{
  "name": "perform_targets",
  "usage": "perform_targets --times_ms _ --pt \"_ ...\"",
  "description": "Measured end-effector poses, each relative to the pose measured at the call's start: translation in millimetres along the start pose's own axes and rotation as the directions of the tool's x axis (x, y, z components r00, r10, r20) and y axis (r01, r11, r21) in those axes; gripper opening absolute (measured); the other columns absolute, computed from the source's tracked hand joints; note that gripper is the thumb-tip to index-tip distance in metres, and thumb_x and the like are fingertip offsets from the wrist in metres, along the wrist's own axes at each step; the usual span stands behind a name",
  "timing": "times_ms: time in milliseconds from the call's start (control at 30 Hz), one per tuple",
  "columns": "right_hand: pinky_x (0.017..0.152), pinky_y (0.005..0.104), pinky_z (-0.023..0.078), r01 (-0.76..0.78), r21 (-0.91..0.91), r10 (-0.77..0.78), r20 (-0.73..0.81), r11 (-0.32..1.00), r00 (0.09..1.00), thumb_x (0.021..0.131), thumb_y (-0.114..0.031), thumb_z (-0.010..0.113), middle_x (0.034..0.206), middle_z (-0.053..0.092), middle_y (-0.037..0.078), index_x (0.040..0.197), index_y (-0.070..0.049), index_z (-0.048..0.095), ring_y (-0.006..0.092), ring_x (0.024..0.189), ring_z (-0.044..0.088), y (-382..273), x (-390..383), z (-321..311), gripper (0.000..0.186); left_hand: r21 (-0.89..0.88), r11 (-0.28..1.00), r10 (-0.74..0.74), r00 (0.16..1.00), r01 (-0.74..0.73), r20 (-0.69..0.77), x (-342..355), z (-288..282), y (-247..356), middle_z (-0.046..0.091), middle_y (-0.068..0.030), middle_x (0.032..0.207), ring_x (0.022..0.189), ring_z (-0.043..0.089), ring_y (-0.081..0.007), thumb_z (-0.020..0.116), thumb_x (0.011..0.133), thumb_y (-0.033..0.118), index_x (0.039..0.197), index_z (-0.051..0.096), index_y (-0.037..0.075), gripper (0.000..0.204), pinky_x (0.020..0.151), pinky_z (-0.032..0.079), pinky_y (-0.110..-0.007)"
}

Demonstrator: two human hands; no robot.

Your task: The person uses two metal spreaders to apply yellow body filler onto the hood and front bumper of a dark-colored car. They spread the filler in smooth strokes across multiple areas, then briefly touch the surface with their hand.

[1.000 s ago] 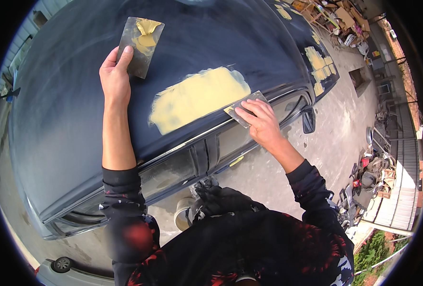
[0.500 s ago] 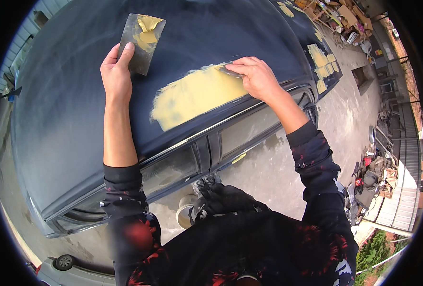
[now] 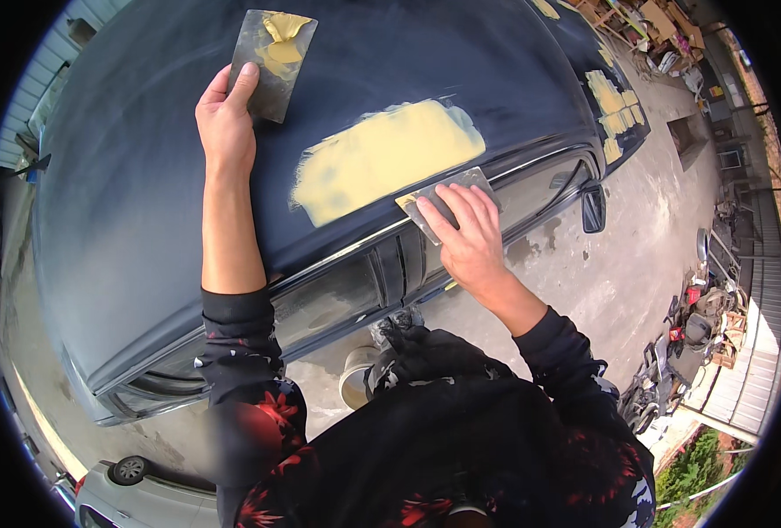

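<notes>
Over the dark car roof (image 3: pixel 170 176), my left hand (image 3: pixel 228 114) grips a flat grey metal plate (image 3: pixel 272 95) by its lower left edge, thumb on top. Yellow body filler (image 3: pixel 283 42) is heaped and smeared at the plate's upper end. My right hand (image 3: pixel 470 229) is closed on a flat rectangular spreader (image 3: pixel 443 201), with a little filler at its left corner. It is held at the roof's near edge, above the side windows. Between the hands, a wide yellow filler patch (image 3: pixel 382 158) lies on the roof, thinner and streaky along its far and right edges.
More filler patches (image 3: pixel 615 104) mark the car's front at the right. A side mirror (image 3: pixel 593 208) sticks out below the windows. On the concrete floor, a pale bucket (image 3: pixel 355 377) stands by my legs. A silver car (image 3: pixel 144 493) is at lower left; clutter (image 3: pixel 699 326) lies far right.
My right hand has drawn the spreader off the patch toward me, past the roof edge, uncovering the patch's right end. My left hand with the plate has shifted slightly up and right in view.
</notes>
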State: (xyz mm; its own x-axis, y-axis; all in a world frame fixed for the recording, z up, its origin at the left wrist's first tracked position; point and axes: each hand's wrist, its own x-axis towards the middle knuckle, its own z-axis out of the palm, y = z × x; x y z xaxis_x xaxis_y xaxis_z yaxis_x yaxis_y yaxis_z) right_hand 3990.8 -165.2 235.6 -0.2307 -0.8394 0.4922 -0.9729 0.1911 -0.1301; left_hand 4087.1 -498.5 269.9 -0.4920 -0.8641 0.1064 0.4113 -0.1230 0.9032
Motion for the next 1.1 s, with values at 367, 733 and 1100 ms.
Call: perform_targets --times_ms 367,733,1100 --pt "0.107 0.0532 0.037 0.001 0.031 -0.004 0.094 1.0 0.996 0.071 0.003 0.064 0.128 0.058 0.011 0.125 -0.012 0.066 0.032 0.121 0.053 -3 -1 3 0.056 0.007 1.0 -0.006 1.0 0.006 -0.01 -1 2 2 0.072 -0.0034 0.102 0.092 0.064 -0.0104 0.072 0.094 0.016 0.114 0.069 -0.001 0.026 0.085 0.049 -0.025" --pt "0.107 0.0516 0.038 -0.027 0.052 0.02 0.123 0.998 0.992 0.068 0.007 0.059 0.126 0.058 0.011 0.126 -0.012 0.067 0.0327 0.119 0.054 -3 10 -3 0.062 -0.02 1.0 0.004 1.0 -0.004 0.011 1 1 0 0.073 -0.0041 0.101 0.091 0.066 -0.0108 0.072 0.094 0.014 0.113 0.07 -0.002 0.025 0.084 0.05 -0.025" --pt "0.105 0.0536 0.04 -0.036 -0.016 0.035 -0.047 0.999 0.998 0.071 0.004 0.064 0.13 0.056 0.015 0.13 -0.013 0.064 0.0343 0.121 0.052 -7 4 22 0.062 -0.004 1.0 0.013 1.0 -0.013 -0.01 0 1 0 0.073 -0.0038 0.101 0.092 0.065 -0.0109 0.072 0.094 0.016 0.114 0.07 -0.002 0.027 0.085 0.049 -0.025"
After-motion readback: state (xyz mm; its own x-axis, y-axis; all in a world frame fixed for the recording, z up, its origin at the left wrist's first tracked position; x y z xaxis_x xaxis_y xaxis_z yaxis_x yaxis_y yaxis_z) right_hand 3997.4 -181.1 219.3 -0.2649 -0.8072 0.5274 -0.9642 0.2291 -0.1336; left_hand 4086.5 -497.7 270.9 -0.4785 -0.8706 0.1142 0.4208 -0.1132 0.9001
